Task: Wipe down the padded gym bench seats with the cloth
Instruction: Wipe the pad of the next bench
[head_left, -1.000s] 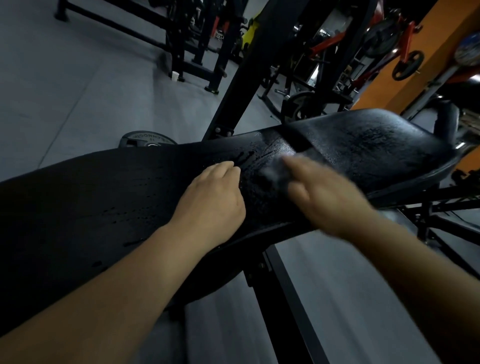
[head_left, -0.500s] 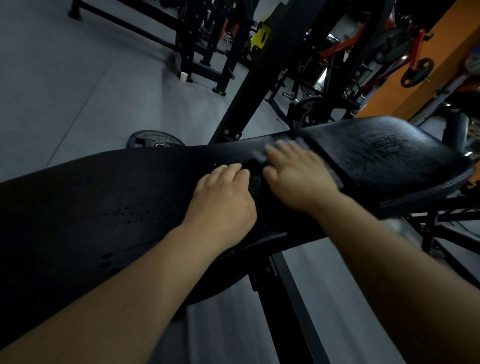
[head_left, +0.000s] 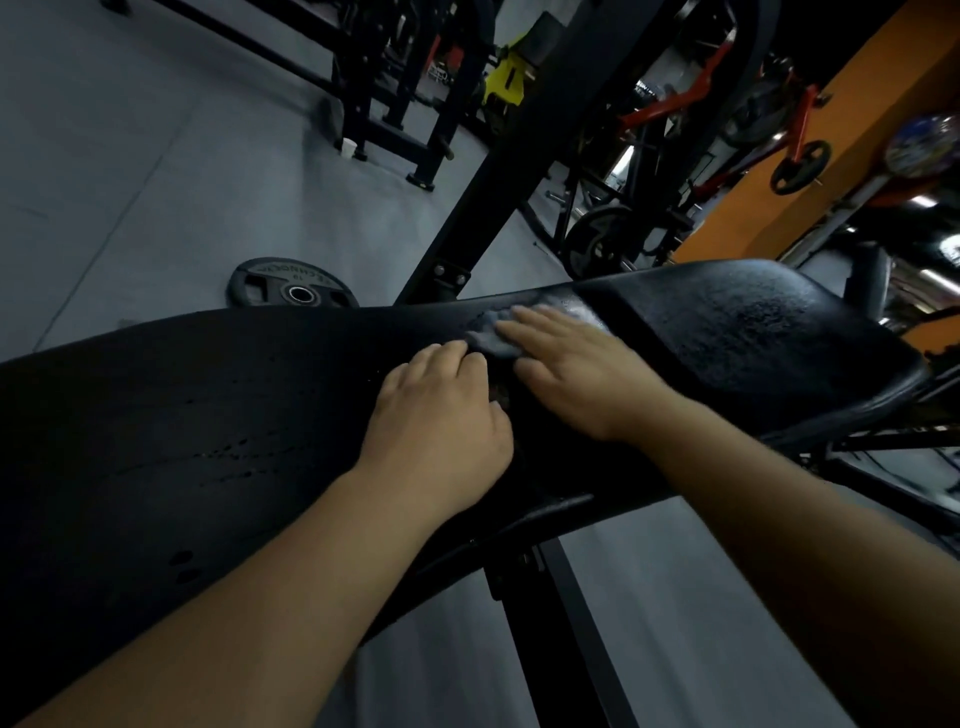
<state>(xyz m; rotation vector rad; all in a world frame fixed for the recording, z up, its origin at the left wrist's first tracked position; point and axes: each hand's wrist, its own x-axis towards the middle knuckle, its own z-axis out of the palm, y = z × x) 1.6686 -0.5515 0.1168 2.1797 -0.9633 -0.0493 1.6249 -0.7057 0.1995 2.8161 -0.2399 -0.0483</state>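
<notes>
A long black padded bench (head_left: 182, 415) spans mid-frame. At its centre lie a crumpled grey cloth (head_left: 491, 340) and the left hand (head_left: 441, 431).

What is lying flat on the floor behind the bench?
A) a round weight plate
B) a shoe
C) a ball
A: a round black weight plate with a hole in its middle lies flat on the grey floor, just past the far edge of the bench pad.

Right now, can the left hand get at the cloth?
Probably yes: the left hand rests on the bench pad with its fingertips right beside the cloth, nothing between; only the right hand lies on top of it.
</notes>
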